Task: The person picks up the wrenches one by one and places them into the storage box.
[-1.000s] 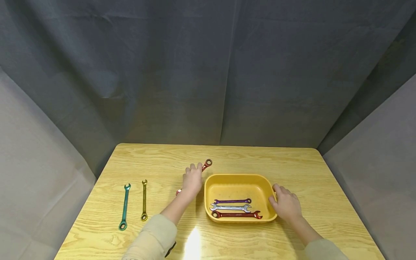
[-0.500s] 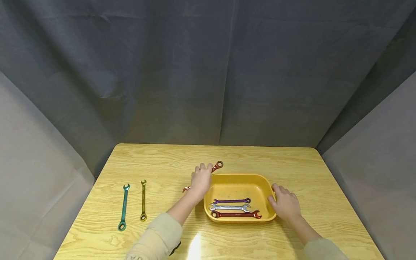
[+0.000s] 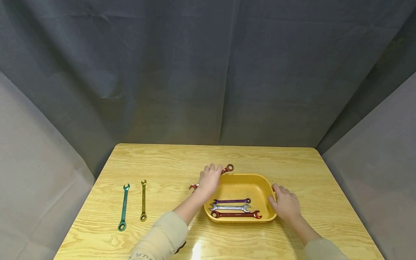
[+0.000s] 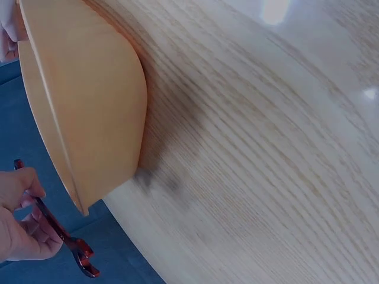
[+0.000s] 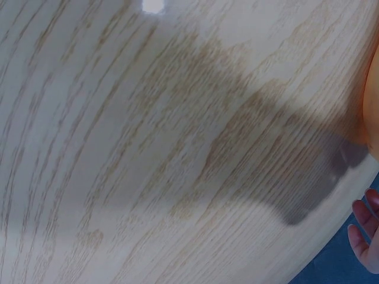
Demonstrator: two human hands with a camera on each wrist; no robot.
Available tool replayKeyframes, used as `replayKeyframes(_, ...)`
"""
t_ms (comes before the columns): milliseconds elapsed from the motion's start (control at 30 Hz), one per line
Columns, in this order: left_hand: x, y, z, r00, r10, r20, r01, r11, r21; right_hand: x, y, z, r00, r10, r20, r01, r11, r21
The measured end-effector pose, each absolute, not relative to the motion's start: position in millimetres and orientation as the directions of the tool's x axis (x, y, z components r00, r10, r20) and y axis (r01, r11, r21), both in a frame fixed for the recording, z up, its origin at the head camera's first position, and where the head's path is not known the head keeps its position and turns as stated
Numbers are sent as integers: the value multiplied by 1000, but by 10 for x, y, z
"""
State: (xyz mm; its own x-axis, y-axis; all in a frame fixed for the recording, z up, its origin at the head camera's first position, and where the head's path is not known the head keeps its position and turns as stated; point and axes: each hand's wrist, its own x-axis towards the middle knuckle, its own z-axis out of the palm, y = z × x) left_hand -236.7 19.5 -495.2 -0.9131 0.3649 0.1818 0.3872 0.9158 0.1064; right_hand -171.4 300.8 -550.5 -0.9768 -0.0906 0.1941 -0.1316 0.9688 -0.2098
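My left hand (image 3: 209,180) grips a red combination wrench (image 3: 230,167) by the middle, above the far left corner of a yellow plastic basin (image 3: 247,186). Its ring end points to the far right, its open end to the near left. In the left wrist view, thumb and fingers pinch the wrench (image 4: 54,225) beyond the basin's wall (image 4: 100,112). My right hand (image 3: 287,205) holds the basin's right rim, thumb toward the inside. Inside the basin lie a purple wrench (image 3: 232,200), a silver open-end wrench (image 3: 230,207) and another red wrench (image 3: 236,215), roughly parallel.
On the left of the wooden table (image 3: 169,159) lie a teal wrench (image 3: 124,207) and a gold wrench (image 3: 144,200), side by side with ring ends toward me. A dark curtain (image 3: 175,90) hangs behind the table, with pale partitions at both sides.
My left hand has carried the red wrench to the right, from beside the basin to over its far left corner. The right hand stays at the rim.
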Motion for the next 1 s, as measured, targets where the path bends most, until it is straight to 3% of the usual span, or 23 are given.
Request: replayKeyframes(1000,-2309,570,-4954,-809,567,155,557,824,-106,-1695,3039,-5521,-977,-89,193,-130,969,-212)
